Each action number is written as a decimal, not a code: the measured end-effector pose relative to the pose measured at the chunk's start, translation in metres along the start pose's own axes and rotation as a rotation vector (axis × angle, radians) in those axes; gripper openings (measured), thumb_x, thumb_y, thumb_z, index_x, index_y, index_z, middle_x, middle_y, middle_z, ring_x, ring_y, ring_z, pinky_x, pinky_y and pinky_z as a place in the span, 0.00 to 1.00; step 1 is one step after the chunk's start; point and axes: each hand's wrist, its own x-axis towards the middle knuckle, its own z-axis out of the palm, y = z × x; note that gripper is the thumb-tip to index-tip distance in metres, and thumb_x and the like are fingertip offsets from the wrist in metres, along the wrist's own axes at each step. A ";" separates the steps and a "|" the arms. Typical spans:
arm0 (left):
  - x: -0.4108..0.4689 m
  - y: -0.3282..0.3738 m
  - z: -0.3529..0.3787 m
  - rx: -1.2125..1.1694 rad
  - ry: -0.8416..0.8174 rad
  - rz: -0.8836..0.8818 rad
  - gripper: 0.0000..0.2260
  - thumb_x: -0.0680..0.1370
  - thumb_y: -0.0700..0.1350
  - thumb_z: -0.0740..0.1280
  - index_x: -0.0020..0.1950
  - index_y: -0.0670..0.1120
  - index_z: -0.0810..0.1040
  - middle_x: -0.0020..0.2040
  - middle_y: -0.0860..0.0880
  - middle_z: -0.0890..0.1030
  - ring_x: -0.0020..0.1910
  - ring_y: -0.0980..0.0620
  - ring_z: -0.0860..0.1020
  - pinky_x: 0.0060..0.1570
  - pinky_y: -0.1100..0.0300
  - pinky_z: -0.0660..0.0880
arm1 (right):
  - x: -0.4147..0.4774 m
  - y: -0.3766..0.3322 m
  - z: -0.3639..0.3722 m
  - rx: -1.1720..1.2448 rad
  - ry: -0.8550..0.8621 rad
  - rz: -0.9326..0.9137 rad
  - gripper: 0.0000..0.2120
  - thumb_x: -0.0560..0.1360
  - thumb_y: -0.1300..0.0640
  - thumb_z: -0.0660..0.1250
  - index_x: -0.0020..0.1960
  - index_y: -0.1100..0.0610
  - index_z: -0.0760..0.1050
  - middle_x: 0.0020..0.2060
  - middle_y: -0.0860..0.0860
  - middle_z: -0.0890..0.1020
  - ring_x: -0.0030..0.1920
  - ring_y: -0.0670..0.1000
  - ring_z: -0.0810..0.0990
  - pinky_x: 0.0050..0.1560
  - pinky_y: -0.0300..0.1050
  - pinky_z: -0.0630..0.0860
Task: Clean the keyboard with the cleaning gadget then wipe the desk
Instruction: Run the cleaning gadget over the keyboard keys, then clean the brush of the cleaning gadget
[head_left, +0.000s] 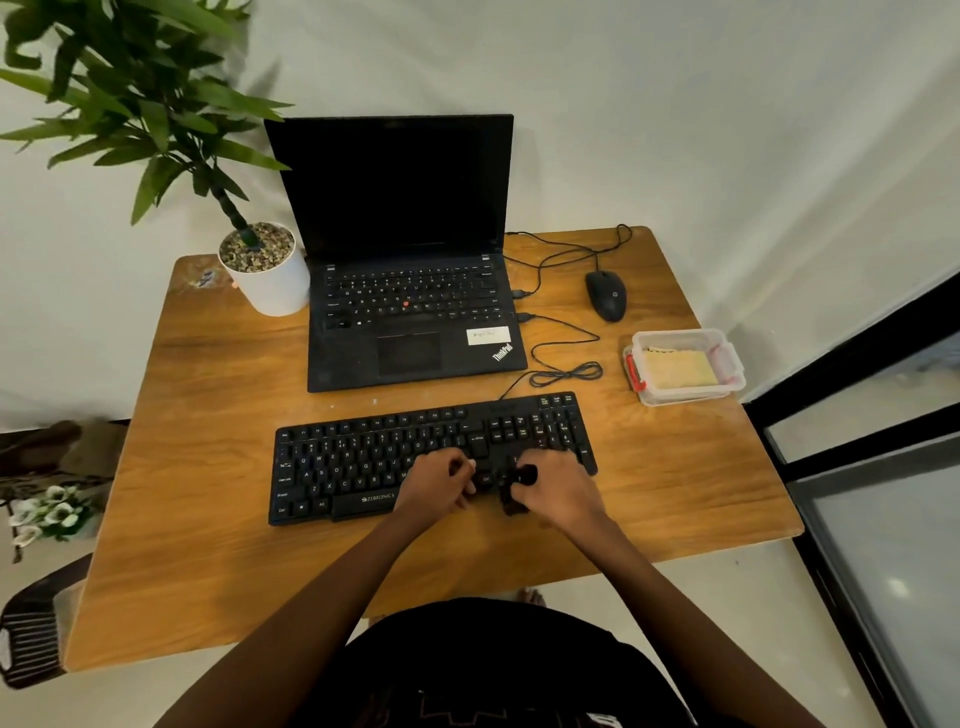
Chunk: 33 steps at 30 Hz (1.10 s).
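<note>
Two hands: your left hand (436, 483) and right hand (561, 491) sit close together over the right half of the keyboard (358, 467).
Keyboard: flat on the tabletop (208, 389), in front of the laptop (410, 312); stiff and probably light, so it may slide. Steady its near edge.
Cleaning gadget (519, 483): small, dark, likely light and rigid; it sits over the lower right keys. Hold it by its body.
Right hand: fingers wrapped round the gadget.
Left hand: fingers curled over the keys; you cannot tell whether it pinches anything.

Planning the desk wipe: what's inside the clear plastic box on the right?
A folded yellowish cloth lies inside the clear box. Whatever is beneath the cloth is hidden.
</note>
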 end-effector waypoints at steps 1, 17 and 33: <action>0.000 -0.001 -0.001 0.001 0.005 -0.007 0.08 0.81 0.46 0.61 0.43 0.48 0.75 0.36 0.52 0.80 0.29 0.57 0.78 0.29 0.66 0.73 | 0.000 0.000 -0.002 0.014 0.004 0.010 0.15 0.74 0.53 0.67 0.60 0.53 0.76 0.51 0.54 0.82 0.47 0.53 0.81 0.47 0.49 0.80; 0.000 -0.001 -0.020 -0.270 0.023 -0.088 0.07 0.81 0.44 0.61 0.51 0.43 0.77 0.40 0.49 0.82 0.32 0.56 0.79 0.31 0.65 0.76 | -0.006 0.033 -0.014 0.722 -0.063 0.152 0.16 0.73 0.62 0.70 0.60 0.57 0.74 0.52 0.61 0.80 0.27 0.51 0.82 0.30 0.42 0.81; -0.022 0.081 -0.012 -0.908 -0.286 -0.062 0.10 0.76 0.44 0.66 0.57 0.46 0.77 0.55 0.45 0.81 0.53 0.50 0.80 0.51 0.58 0.78 | -0.024 0.034 -0.003 1.714 -0.102 0.162 0.41 0.46 0.57 0.85 0.57 0.63 0.74 0.49 0.62 0.81 0.38 0.57 0.82 0.36 0.49 0.82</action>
